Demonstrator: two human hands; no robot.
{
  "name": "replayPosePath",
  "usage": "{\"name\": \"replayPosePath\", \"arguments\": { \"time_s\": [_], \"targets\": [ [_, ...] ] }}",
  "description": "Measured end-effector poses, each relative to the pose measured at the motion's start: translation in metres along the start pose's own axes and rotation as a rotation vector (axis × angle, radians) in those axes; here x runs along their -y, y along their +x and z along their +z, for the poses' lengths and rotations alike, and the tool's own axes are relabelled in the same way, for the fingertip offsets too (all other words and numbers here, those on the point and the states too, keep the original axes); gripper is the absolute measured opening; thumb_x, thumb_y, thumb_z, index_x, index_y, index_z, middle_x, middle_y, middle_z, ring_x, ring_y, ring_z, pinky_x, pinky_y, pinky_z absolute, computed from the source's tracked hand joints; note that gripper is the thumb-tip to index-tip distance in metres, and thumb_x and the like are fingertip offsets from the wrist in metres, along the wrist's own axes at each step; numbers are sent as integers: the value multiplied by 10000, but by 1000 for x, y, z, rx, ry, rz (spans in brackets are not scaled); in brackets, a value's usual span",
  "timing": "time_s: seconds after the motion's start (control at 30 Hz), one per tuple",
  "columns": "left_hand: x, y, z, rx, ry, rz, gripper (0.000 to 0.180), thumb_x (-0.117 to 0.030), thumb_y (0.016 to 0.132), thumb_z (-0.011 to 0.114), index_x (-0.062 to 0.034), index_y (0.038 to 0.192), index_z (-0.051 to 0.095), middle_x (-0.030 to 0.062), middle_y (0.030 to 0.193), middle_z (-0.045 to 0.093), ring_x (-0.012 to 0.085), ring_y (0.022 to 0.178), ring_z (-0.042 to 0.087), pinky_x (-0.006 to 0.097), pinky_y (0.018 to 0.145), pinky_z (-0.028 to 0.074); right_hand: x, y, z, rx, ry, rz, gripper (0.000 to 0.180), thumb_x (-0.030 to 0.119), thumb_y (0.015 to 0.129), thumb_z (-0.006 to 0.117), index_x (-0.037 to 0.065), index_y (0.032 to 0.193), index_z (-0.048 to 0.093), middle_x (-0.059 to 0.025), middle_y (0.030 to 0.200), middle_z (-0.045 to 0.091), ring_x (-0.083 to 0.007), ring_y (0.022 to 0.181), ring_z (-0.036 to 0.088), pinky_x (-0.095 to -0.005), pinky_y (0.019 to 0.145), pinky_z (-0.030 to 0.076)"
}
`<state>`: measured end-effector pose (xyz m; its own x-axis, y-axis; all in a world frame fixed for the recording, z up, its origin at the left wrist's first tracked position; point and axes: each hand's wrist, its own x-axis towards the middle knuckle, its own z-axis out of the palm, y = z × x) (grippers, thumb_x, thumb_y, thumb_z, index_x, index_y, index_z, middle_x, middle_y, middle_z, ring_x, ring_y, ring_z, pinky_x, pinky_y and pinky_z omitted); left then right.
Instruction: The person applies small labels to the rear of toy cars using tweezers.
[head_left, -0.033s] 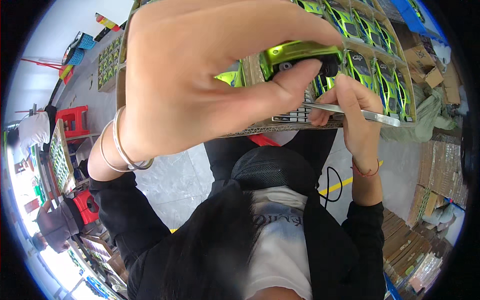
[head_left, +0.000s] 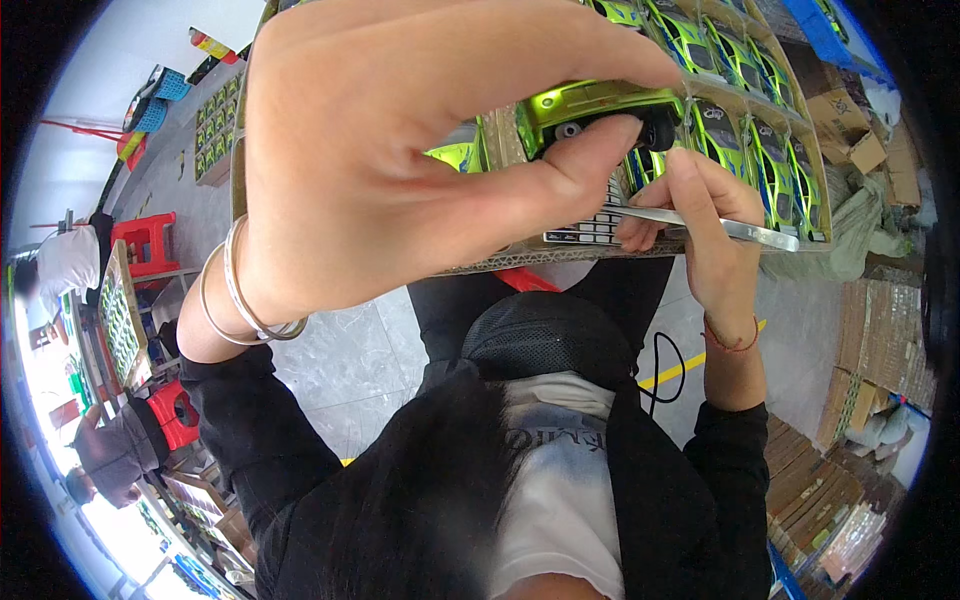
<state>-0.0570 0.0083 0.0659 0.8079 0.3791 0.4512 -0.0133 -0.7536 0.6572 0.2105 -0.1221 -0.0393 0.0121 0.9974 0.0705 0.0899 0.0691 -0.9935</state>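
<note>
Grey tiled floor (head_left: 350, 370) shows at eight o'clock. Left fingers (head_left: 590, 158) pinch a glossy green-black toy car (head_left: 600, 99); right fingers (head_left: 697, 192) grip slim silver metal tweezers (head_left: 755, 232).

Markings noted.
Dark lettering stands on white shirt (head_left: 557, 437), partly covered; boxed green toy car (head_left: 720, 137) bears illegible marking.

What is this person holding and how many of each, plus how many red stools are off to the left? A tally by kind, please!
Green toy car, in the left hand: 1
Metal tweezers, in the right hand: 1
Red stools: 2
Total: 4
</note>
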Motion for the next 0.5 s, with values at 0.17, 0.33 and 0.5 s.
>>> {"name": "replayPosePath", "arguments": {
  "time_s": [0.17, 0.33, 0.5],
  "targets": [
    [-10, 13, 41, -32, 32, -22, 369, 56, 803, 715, 60, 1167, 651, 181, 1040, 712, 211, 905, 726, 321, 812, 605, -2, 0, -1, -2, -51, 28, 334, 231, 1031, 544, -6, 818, 645, -79, 686, 683, -86, 585, 631, -215, 521, 477],
    [-13, 7, 53, -84, 86, -60, 376, 42, 800, 731, 42, 1169, 659, 160, 1081, 710, 199, 932, 719, 311, 824, 588, -3, 2, 0, 25, -66, 17, 311, 216, 1029, 549, 2, 822, 639, -63, 690, 675, -81, 595, 640, -207, 516, 476],
    [-14, 3, 65, -139, 141, -92, 383, 29, 796, 747, 24, 1171, 668, 138, 1123, 709, 187, 960, 713, 300, 836, 571, 6, -3, 2, -29, -184, -86, 307, 192, 1038, 522, -5, 821, 614, -82, 699, 663, -111, 603, 636, -229, 521, 482]
  ]
}}
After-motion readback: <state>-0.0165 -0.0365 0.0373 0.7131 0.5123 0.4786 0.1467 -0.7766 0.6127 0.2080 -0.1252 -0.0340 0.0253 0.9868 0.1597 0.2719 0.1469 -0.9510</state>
